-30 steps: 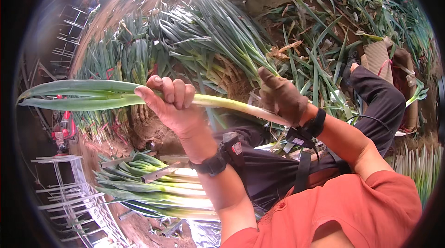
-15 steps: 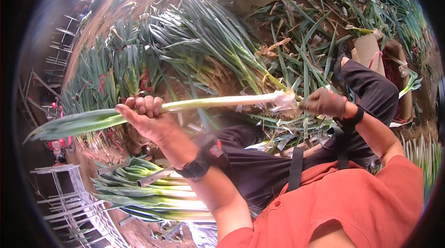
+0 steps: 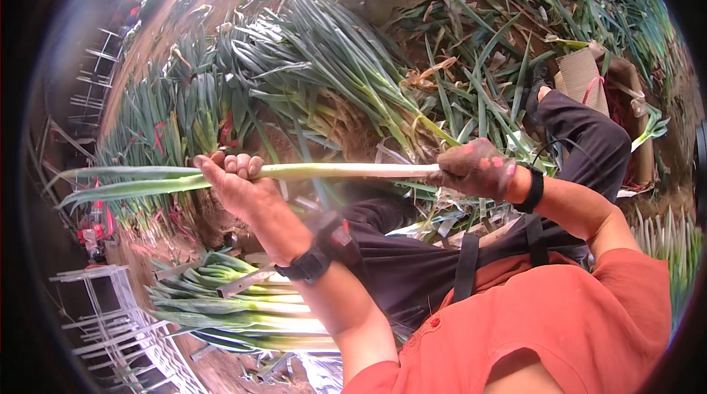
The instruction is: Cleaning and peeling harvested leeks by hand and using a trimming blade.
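A long green onion (image 3: 346, 171) lies level across the front of me, its leaves pointing left. My bare left hand (image 3: 239, 184) is closed around it where the green leaves meet the pale stalk. At the root end, my right hand (image 3: 475, 169), which looks covered by a dark glove with reddish spots, is closed on the white stalk. The root tip is hidden inside that hand. Below my left forearm, a row of trimmed green onions (image 3: 258, 313) rests by a metal bar.
Beyond my hands lies a heap of untrimmed green onions (image 3: 317, 55). Bundles tied with red (image 3: 162, 129) stand at the left. Loose leaves (image 3: 501, 92) cover the ground ahead. A cardboard box (image 3: 589, 85) sits at the right, a white metal rack (image 3: 132, 328) at the lower left.
My right hand has moved left onto the white root end, which was exposed before. The green onion has levelled out, and its leaves now show as two spread blades.
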Demonstrator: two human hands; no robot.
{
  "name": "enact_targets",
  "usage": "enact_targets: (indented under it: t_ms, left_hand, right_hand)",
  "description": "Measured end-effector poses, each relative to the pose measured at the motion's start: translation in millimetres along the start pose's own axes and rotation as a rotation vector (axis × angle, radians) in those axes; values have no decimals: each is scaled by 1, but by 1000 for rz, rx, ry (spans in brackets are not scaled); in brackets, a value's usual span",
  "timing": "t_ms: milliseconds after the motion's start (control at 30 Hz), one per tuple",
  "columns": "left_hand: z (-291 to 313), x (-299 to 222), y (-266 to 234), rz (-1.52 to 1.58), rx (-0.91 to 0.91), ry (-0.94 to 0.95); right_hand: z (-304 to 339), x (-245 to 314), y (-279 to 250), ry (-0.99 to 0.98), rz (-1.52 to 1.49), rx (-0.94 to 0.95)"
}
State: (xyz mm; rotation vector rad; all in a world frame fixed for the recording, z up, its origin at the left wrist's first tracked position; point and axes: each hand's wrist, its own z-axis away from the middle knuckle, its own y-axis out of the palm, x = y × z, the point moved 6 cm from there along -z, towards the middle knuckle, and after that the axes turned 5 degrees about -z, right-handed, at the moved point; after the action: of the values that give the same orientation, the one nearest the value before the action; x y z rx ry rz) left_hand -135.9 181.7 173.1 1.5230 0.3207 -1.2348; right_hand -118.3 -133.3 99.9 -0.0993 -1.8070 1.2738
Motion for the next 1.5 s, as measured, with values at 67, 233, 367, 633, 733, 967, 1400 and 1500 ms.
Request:
enact_targets:
  t_ms: [67, 233, 367, 633, 733, 967, 1400, 1500]
  left_hand:
    - [-1, 3, -4, -31, 19, -30]
    - [4, 20, 1, -68, -34, -110]
    - [-7, 28, -8, -141, -134, -120]
    - [-33, 20, -24, -42, -153, -167]
    - [-16, 32, -7, -69, -51, -161]
    - [-5, 71, 17, -85, 73, -173]
    - [0, 56, 9, -22, -10, -218]
    - [2, 39, 18, -23, 5, -196]
  right_hand:
    - [5, -6, -1, -73, -34, -50]
    - [22, -25, 1, -30, -128, -102]
    - [46, -24, 7, 221, -455, 1]
    - [95, -96, -49, 290, 38, -192]
    - [49, -70, -57, 393, 0, -102]
    - [-57, 64, -46, -209, -190, -400]
    - [-25, -26, 43, 175, -505, 62]
    - [-19, -7, 30, 242, -764, 134]
